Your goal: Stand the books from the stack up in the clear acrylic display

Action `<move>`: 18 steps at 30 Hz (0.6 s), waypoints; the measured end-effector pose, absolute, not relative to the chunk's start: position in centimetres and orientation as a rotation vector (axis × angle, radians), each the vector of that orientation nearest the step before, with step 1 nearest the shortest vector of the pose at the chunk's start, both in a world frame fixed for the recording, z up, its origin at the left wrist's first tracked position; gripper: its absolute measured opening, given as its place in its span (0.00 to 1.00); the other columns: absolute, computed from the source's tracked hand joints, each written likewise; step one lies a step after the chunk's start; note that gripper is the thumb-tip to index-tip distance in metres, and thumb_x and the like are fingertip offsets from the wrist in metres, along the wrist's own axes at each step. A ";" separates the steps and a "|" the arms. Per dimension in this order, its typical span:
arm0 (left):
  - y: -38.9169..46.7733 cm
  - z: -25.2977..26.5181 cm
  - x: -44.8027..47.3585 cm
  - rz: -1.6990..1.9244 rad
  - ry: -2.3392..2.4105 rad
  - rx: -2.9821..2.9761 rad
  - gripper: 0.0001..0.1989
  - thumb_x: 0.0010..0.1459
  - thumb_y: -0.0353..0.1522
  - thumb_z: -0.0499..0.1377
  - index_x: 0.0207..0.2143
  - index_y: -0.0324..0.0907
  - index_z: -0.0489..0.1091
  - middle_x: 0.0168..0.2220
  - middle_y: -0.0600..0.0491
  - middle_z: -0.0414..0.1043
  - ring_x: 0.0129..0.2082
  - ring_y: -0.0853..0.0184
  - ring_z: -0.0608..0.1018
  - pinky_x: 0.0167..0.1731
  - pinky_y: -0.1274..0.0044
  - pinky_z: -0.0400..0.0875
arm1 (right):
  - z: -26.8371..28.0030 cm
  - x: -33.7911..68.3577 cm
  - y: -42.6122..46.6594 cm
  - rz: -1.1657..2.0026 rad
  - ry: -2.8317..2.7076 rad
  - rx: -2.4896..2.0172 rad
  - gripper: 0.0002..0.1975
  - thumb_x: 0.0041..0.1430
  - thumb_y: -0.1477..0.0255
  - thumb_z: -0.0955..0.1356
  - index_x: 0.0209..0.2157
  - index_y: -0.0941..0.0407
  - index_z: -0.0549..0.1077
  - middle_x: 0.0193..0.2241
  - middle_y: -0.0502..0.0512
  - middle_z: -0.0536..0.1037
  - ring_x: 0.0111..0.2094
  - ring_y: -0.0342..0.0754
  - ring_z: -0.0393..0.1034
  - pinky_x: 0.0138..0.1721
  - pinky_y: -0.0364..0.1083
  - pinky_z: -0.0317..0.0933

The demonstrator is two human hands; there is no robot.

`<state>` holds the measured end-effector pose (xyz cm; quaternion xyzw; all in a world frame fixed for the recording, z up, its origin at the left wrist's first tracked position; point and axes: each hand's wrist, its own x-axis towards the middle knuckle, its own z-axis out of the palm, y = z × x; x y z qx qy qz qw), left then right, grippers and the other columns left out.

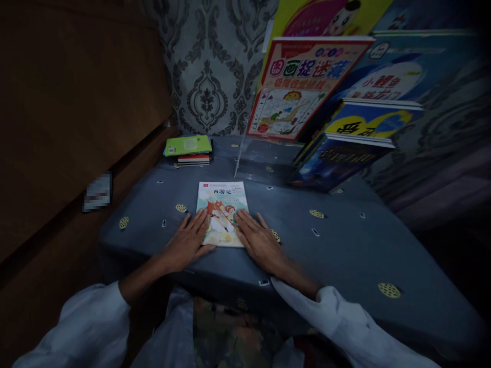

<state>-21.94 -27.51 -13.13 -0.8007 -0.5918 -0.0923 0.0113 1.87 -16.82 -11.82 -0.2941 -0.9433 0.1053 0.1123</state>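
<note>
A thin picture book (224,217) with a light illustrated cover lies closed and flat near the front edge of the cloth-covered table (291,255). Along its left edge rests my left hand (188,239), fingers stretched out over the cover and thumb by the lower corner. My right hand (260,239) lies flat on the book's right edge, its fingers straight. Neither hand grips anything. The book's title and most of its cover picture show between the hands.
A clear display stand (264,158) holds several upright books, among them a red picture book (295,92) and a dark blue book (341,161). At the back left sits a small book stack (187,148). A wooden panel (76,102) borders the left side; patterned wallpaper (209,76) stands behind.
</note>
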 end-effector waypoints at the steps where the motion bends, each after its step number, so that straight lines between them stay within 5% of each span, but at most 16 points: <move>1: -27.5 -13.2 -21.9 -0.291 -1.847 -2.489 0.37 0.69 0.52 0.40 0.70 0.36 0.43 0.70 0.37 0.46 0.71 0.55 0.49 0.66 0.57 0.49 | -11.5 1.6 -16.9 0.333 -2.795 -0.807 0.26 0.71 0.69 0.54 0.66 0.59 0.60 0.66 0.64 0.60 0.69 0.54 0.51 0.67 0.64 0.45; 10: -27.4 -13.3 -21.7 -0.305 -1.809 -2.454 0.37 0.69 0.51 0.39 0.70 0.35 0.43 0.69 0.35 0.49 0.70 0.54 0.52 0.66 0.57 0.50 | -10.5 -5.3 -14.2 0.540 -2.895 -0.470 0.27 0.70 0.72 0.54 0.67 0.62 0.56 0.67 0.65 0.58 0.70 0.51 0.46 0.68 0.60 0.45; 18: -27.5 -13.3 -21.5 -0.336 -1.842 -2.421 0.38 0.69 0.51 0.40 0.71 0.37 0.40 0.70 0.37 0.49 0.70 0.55 0.53 0.66 0.57 0.49 | -11.6 -8.5 -9.7 0.386 -2.922 -0.514 0.27 0.72 0.67 0.53 0.67 0.61 0.55 0.69 0.63 0.55 0.71 0.50 0.43 0.69 0.56 0.43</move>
